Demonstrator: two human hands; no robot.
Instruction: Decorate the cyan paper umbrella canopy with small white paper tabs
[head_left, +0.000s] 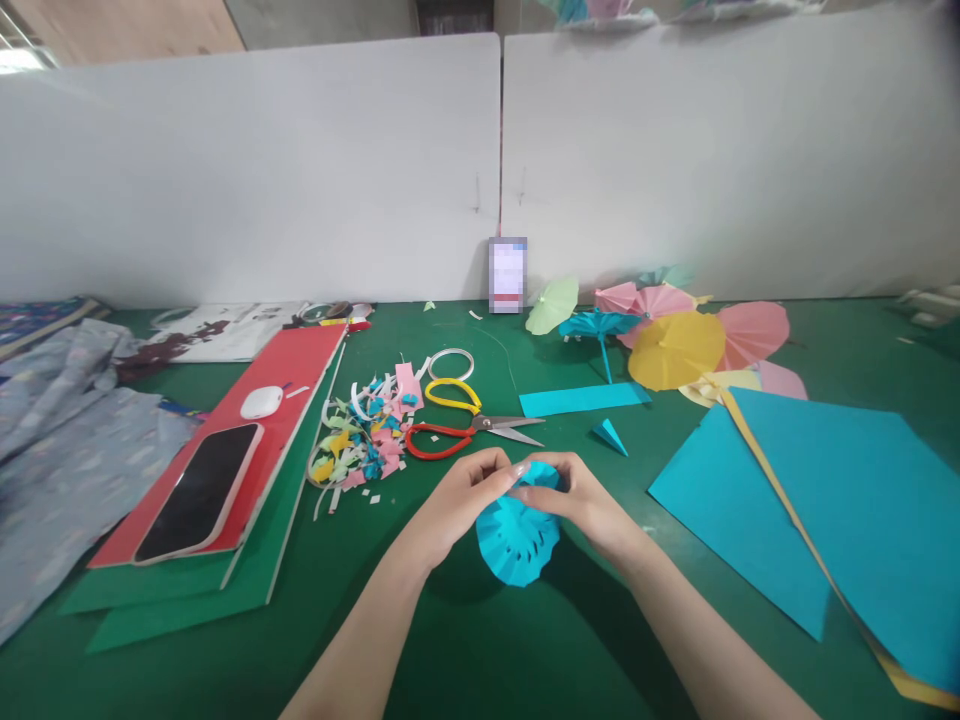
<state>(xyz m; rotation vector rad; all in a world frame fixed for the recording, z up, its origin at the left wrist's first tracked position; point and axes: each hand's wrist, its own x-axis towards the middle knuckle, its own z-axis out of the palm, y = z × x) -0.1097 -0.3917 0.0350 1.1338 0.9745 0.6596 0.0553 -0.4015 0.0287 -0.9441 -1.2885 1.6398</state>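
Slit blue disc pinched in two hands

The left hand (474, 488) and right hand (581, 500) meet at the far part of a blue disc (517, 555), thumbs and fingers closed on its paper, over the near middle of the green table (420, 670). Folding and slitting look done on this piece; no stick shows on it, unlike the blue umbrella (598, 325) at the far right, so that part appears undone. Whole blue sheets (855, 500) lie at the right, apparently unused.

The disc is thin and matte, its creases radiating to a wavy rim, with slits ringing the middle. Beyond it are a flat, narrow strip (585, 399) and a sharp wedge (611, 437). To the left, curled and ragged scraps (375, 430) lie heaped beside steel scissors (482, 423) with yellow and red loops, blades parted
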